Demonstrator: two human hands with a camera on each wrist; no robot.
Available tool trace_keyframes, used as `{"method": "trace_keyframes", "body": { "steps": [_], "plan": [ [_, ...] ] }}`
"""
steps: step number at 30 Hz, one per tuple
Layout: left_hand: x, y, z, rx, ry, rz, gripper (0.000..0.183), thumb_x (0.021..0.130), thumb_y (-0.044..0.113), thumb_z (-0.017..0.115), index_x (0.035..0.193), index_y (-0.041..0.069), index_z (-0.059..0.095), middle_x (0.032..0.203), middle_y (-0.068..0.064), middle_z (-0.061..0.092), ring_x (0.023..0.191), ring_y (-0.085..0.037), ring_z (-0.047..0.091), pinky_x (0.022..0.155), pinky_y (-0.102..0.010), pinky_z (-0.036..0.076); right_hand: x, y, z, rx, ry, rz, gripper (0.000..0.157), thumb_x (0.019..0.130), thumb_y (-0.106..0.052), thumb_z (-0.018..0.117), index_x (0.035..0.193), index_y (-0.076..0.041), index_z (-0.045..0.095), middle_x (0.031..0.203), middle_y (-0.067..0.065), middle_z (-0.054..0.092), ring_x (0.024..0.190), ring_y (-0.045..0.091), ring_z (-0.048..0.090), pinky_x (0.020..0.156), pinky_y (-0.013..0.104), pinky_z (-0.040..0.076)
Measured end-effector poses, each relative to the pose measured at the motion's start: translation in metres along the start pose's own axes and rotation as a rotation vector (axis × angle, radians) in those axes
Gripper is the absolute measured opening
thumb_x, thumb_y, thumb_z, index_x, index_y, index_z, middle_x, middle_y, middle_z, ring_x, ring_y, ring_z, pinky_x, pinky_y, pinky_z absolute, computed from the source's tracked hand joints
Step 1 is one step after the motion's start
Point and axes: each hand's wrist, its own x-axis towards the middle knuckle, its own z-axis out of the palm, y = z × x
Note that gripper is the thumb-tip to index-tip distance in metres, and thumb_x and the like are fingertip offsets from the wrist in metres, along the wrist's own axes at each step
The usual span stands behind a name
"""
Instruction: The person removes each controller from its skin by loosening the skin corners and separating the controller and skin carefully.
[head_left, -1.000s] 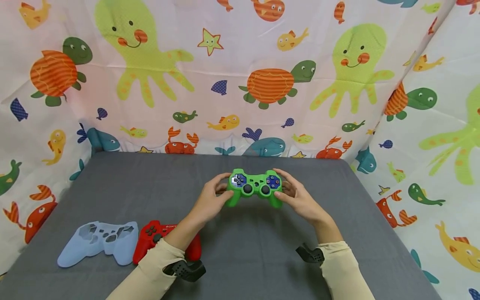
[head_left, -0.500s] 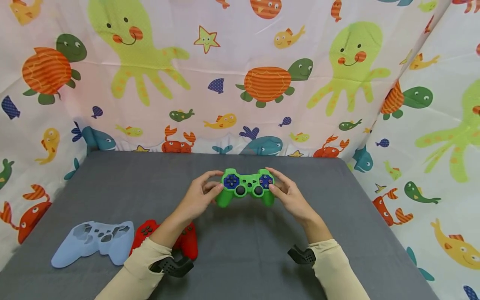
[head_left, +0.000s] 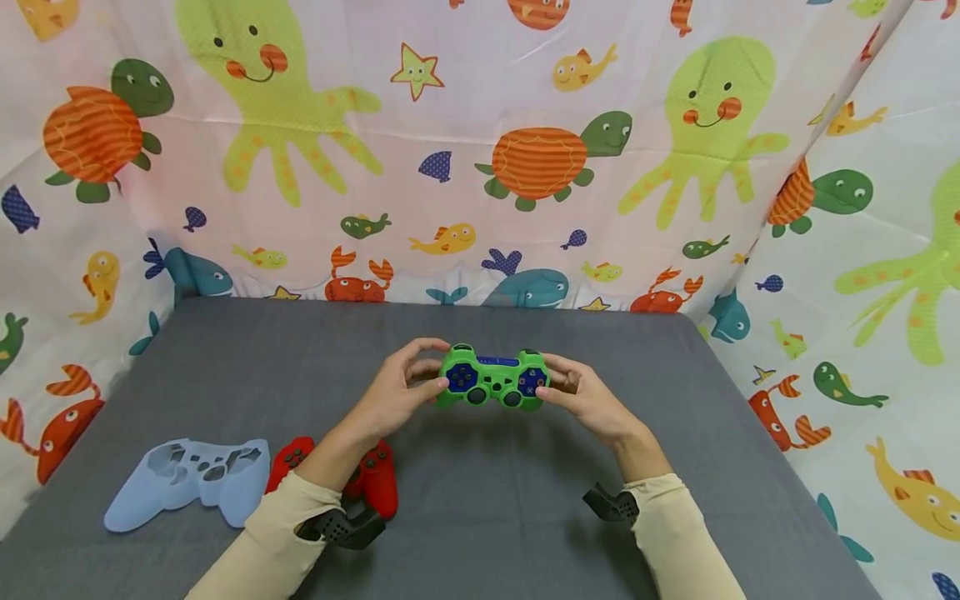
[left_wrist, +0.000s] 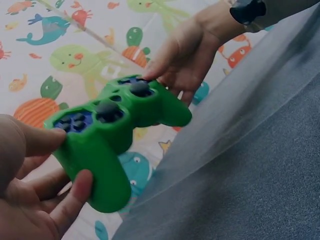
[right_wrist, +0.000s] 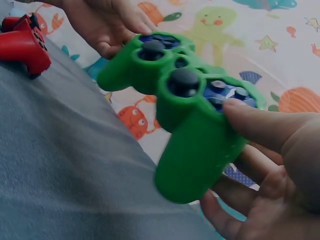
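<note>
Green controller [head_left: 492,379] | both hands [head_left: 397,390] gripping its ends | above grey cloth [head_left: 480,517]

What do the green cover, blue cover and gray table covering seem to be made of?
Green cover: probably silicone rubber, smooth, slight sheen, fitted snugly around a controller.
Blue cover: likely similar, matte, an empty skin with cutouts.
Gray table covering: fabric, matte, grainy weave.

The surface [head_left: 495,517] is covered in grey fabric with slight creases. Behind it hangs a white curtain [head_left: 465,108], a little pinkish, printed with sea animals. It shows 2 green octopuses [head_left: 288,117], with a turtle [head_left: 538,162] between them. On the right, the same print continues past a corner. Soft shadows lie on the surface.
</note>
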Motion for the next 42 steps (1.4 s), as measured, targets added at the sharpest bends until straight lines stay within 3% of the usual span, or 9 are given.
{"method": "trace_keyframes", "body": {
  "steps": [5, 11, 17, 20, 24, 30, 37, 42],
  "plan": [
    [0.002, -0.004, 0.003, 0.079, -0.089, -0.058, 0.056, 0.099, -0.002, 0.058, 0.152, 0.006, 0.043, 0.14, -0.026, 0.06, 0.121, -0.032, 0.064, 0.086, -0.033, 0.057, 0.001, 0.006, -0.007, -0.027, -0.073, 0.034, 0.057, 0.098, -0.009, 0.066, 0.149, -0.001, 0.042, 0.135, 0.007, 0.067, 0.109, 0.01, 0.07, 0.098, 0.023, 0.051],
    [0.002, -0.011, 0.005, 0.083, -0.189, -0.135, 0.065, 0.095, -0.008, 0.059, 0.155, 0.006, 0.039, 0.142, -0.029, 0.056, 0.125, -0.041, 0.061, 0.087, -0.04, 0.059, 0.0, 0.015, -0.012, -0.041, -0.152, 0.08, 0.061, 0.096, -0.008, 0.068, 0.149, 0.002, 0.042, 0.139, 0.018, 0.062, 0.109, 0.011, 0.07, 0.099, 0.023, 0.05],
    [0.002, -0.017, 0.008, 0.158, -0.197, -0.175, 0.065, 0.091, -0.01, 0.064, 0.151, 0.007, 0.045, 0.136, -0.022, 0.06, 0.131, -0.04, 0.057, 0.083, -0.035, 0.057, 0.002, 0.024, -0.013, -0.04, -0.214, 0.069, 0.06, 0.101, -0.009, 0.061, 0.152, 0.005, 0.035, 0.139, 0.016, 0.063, 0.114, 0.009, 0.068, 0.1, 0.023, 0.048],
    [0.002, -0.017, 0.008, 0.226, -0.199, -0.177, 0.062, 0.091, -0.007, 0.066, 0.148, 0.009, 0.049, 0.13, -0.017, 0.063, 0.128, -0.037, 0.059, 0.087, -0.038, 0.057, 0.002, 0.025, -0.012, -0.06, -0.208, 0.061, 0.056, 0.104, -0.015, 0.057, 0.152, 0.004, 0.037, 0.139, 0.02, 0.062, 0.117, 0.008, 0.067, 0.103, 0.022, 0.047],
    [0.001, -0.016, 0.008, 0.298, -0.238, -0.155, 0.056, 0.094, 0.002, 0.066, 0.147, 0.012, 0.052, 0.135, -0.013, 0.062, 0.13, -0.034, 0.056, 0.102, -0.049, 0.051, 0.003, 0.024, -0.012, -0.078, -0.211, 0.039, 0.051, 0.106, -0.018, 0.053, 0.149, 0.006, 0.041, 0.13, 0.01, 0.07, 0.113, 0.007, 0.068, 0.102, 0.021, 0.048],
    [0.003, -0.018, 0.005, 0.23, -0.289, -0.129, 0.048, 0.103, 0.018, 0.058, 0.149, 0.009, 0.049, 0.15, -0.015, 0.052, 0.14, -0.036, 0.048, 0.114, -0.057, 0.039, 0.005, 0.024, -0.011, -0.067, -0.232, 0.025, 0.049, 0.106, -0.016, 0.052, 0.146, 0.01, 0.042, 0.116, -0.004, 0.075, 0.102, 0.007, 0.07, 0.097, 0.022, 0.052],
    [0.002, -0.019, 0.005, 0.153, -0.307, -0.151, 0.047, 0.105, 0.021, 0.056, 0.15, 0.013, 0.048, 0.154, -0.013, 0.049, 0.14, -0.031, 0.049, 0.111, -0.052, 0.042, 0.007, 0.028, -0.01, -0.034, -0.268, -0.016, 0.051, 0.103, -0.015, 0.059, 0.143, 0.014, 0.046, 0.128, 0.018, 0.069, 0.103, 0.008, 0.071, 0.094, 0.025, 0.055],
    [0.002, -0.019, 0.005, 0.1, -0.432, -0.137, 0.05, 0.102, 0.016, 0.059, 0.151, 0.015, 0.047, 0.154, -0.011, 0.051, 0.135, -0.027, 0.051, 0.108, -0.043, 0.043, 0.006, 0.029, -0.012, -0.032, -0.302, -0.03, 0.043, 0.101, -0.011, 0.061, 0.137, 0.01, 0.054, 0.125, 0.011, 0.072, 0.101, 0.011, 0.071, 0.09, 0.027, 0.056]
  ]
}}
